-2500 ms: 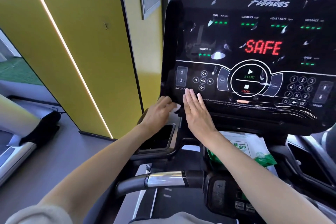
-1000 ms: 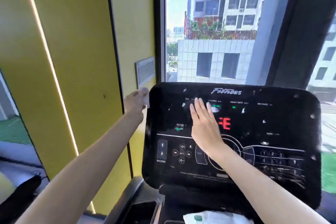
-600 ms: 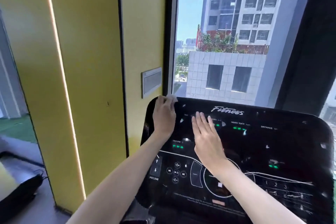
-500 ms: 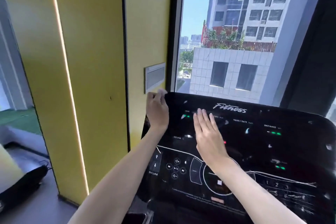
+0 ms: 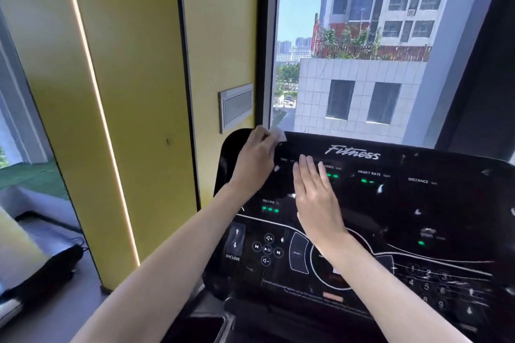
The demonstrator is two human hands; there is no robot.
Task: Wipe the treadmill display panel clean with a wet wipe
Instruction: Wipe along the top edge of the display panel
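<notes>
Up top, left fingers (image 5: 263, 139) around wipe (image 5: 279, 135)

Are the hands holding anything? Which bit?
The left hand grips the wet wipe, bunched under its fingers; one corner pokes out. The right hand holds nothing.

The glossy black treadmill display panel (image 5: 418, 217) carries white lettering. "Fitness" runs in script along its far edge. Below it stand "TIME" at the left, "ORIES" showing past the right hand (image 5: 315, 203), then "HEART RATE" and "DISTANCE". "INCLINE" stands twice at the left, above green lights (image 5: 269, 209) and under grey arrow keys (image 5: 236, 237). The near-right number keypad (image 5: 426, 284) shows blurred digits 2, 3, 5, 6 and 9.
</notes>
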